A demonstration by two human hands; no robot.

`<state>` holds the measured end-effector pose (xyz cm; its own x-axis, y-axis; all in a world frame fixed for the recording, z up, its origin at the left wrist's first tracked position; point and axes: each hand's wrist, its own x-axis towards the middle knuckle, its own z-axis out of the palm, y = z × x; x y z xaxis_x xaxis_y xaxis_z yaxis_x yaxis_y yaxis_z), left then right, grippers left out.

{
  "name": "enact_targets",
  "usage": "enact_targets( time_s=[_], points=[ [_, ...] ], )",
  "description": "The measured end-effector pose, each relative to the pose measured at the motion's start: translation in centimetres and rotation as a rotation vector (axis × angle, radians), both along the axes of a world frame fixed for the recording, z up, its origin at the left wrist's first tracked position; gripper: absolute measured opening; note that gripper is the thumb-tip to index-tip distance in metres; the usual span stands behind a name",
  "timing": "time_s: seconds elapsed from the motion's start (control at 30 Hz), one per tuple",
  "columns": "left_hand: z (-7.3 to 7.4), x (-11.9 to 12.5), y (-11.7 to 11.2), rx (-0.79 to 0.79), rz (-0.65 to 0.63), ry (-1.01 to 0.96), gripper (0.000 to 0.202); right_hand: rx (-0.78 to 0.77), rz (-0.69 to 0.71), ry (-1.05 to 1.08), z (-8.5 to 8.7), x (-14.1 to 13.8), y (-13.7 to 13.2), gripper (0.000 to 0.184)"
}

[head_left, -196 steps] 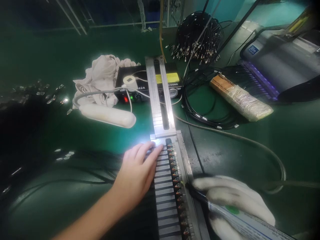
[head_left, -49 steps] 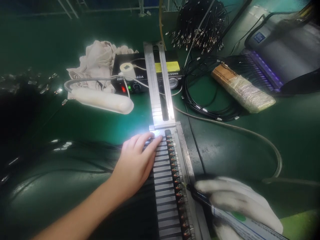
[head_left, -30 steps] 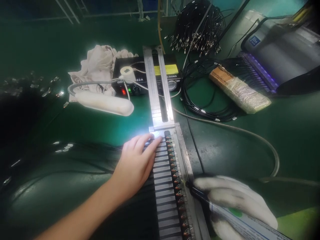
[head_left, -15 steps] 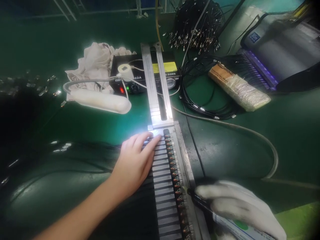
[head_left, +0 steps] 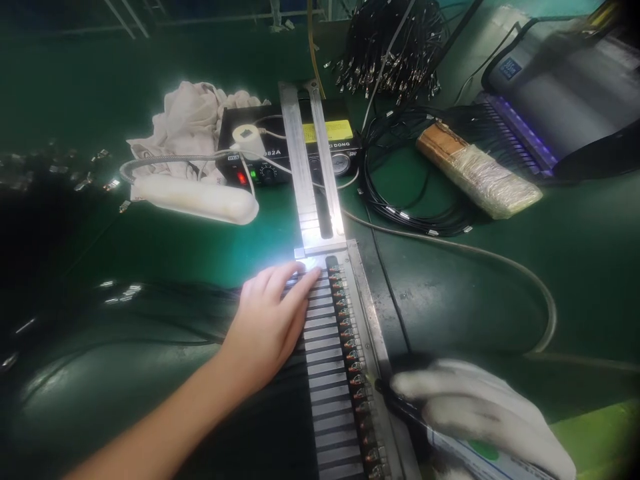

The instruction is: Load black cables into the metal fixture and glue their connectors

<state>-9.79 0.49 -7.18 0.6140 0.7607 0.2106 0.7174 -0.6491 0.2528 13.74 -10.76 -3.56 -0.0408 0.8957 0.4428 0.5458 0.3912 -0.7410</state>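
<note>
My bare left hand (head_left: 267,320) lies flat, fingers stretched out, on the slotted metal fixture (head_left: 327,373) near its far end, where a bright light glares. A row of small connector tips (head_left: 350,347) runs along the fixture's right side. My right hand (head_left: 475,407), in a white glove, is closed on a pen-like dispensing tool (head_left: 400,400) whose black tip points at the connectors about midway down the row.
A second metal rail (head_left: 313,167) extends away from the fixture. Behind it stand a black controller box (head_left: 280,150), a white lamp on a gooseneck (head_left: 195,200), a crumpled cloth (head_left: 190,120), coiled black cables (head_left: 400,173), a wrapped block (head_left: 477,173) and a grey machine (head_left: 560,100).
The gloved right hand and tool tip have crept slightly nearer along the connector row. My left hand has stayed flat on the fixture; the view has shifted a little.
</note>
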Motion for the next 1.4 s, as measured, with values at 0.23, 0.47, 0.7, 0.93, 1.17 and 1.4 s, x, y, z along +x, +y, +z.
enact_targets(
  time_s=[0.23,0.47,0.7,0.93,1.17,1.4],
  points=[
    [0.0,0.1,-0.1,-0.014,0.004,0.002,0.041,0.037,0.107,-0.050,-0.1,0.9,0.5,0.020],
    [0.1,0.1,-0.1,-0.006,0.003,-0.005,0.041,0.007,-0.032,0.016,0.1,-0.2,0.3,0.014],
    [0.1,0.1,0.0,0.001,-0.004,-0.001,0.040,0.002,0.021,-0.001,0.0,0.4,0.5,0.011],
    [0.0,0.0,0.0,0.008,0.001,0.004,0.041,0.040,0.034,-0.035,0.1,1.1,0.3,0.014],
    [0.1,0.0,-0.1,0.000,-0.001,-0.004,0.041,0.086,0.238,-0.120,0.0,2.5,0.1,0.020],
    [0.0,0.1,0.0,-0.004,-0.005,-0.004,0.040,0.003,0.103,-0.052,-0.4,1.2,-0.6,0.010]
  ],
)
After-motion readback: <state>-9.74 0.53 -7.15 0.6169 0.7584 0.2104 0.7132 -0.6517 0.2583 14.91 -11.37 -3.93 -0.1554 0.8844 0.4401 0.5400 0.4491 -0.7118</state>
